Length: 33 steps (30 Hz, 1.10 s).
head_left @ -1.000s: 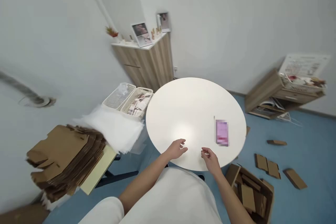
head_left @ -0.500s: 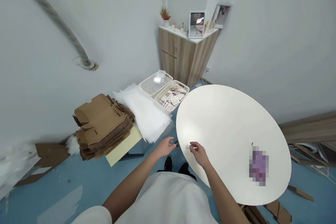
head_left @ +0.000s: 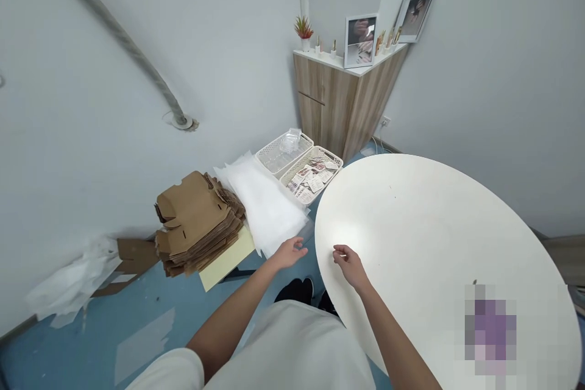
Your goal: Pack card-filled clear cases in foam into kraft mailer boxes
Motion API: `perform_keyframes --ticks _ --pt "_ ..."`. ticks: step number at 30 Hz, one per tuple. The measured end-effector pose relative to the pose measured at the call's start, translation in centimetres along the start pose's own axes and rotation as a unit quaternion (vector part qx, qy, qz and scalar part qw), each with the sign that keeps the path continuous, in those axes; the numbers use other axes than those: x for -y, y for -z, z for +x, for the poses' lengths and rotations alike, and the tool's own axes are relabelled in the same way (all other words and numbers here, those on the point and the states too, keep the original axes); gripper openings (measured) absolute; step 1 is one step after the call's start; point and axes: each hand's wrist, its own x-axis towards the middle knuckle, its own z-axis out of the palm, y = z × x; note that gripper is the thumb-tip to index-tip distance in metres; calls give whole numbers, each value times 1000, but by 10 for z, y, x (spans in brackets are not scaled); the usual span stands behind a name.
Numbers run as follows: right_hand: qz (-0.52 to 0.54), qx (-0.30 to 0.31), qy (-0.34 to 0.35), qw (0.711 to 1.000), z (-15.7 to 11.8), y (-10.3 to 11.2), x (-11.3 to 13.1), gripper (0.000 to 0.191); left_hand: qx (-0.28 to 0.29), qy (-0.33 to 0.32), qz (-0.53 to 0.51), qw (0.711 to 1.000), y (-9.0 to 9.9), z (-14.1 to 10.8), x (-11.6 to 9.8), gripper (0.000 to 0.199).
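Note:
My left hand (head_left: 289, 252) hangs in the air over the floor, just left of the round white table (head_left: 411, 213) and near the white sheets (head_left: 267, 201). Its fingers are apart and it holds nothing. My right hand (head_left: 350, 264) is over the table's left edge, fingers loosely curled but apart, with nothing between them. Flat brown cardboard pieces (head_left: 194, 213) lie in a stack at the left. Beyond the sheets, one white basket (head_left: 284, 152) holds clear plastic and another (head_left: 338, 161) holds printed cards.
A wooden corner cabinet (head_left: 326, 103) bears framed pictures, a potted plant and small bottles. A pixelated purple item (head_left: 491, 329) lies on the table at the right. White plastic (head_left: 75, 277) and cardboard (head_left: 134, 259) lie by the left wall.
The view has turned left, so the stack, baskets and cabinet sit further right in it. The table looks larger and nearer. Both hands keep about the same pose.

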Motion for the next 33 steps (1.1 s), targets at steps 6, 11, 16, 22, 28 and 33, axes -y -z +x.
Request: perform_keyframes --ticks 6,11,16,22,28,33 --pt "-48 38 2 998 37 1 28 38 -39 -29 -76 996 13 27 -21 57" --pt "-77 42 2 996 81 -14 50 35 -60 -35 -139 988 40 62 -34 48" --pt "-92 36 -6 995 127 -36 70 33 -41 -23 -190 981 73 112 -43 43" --pt "-114 -7 -2 993 189 -57 86 30 -52 -7 -253 966 98 177 -51 53" --pt "-208 -48 17 977 243 -71 91 30 -31 58 -341 938 104 218 -57 52" --pt "-302 -55 78 948 277 -82 96 31 3 74 -393 917 107 234 -64 34"
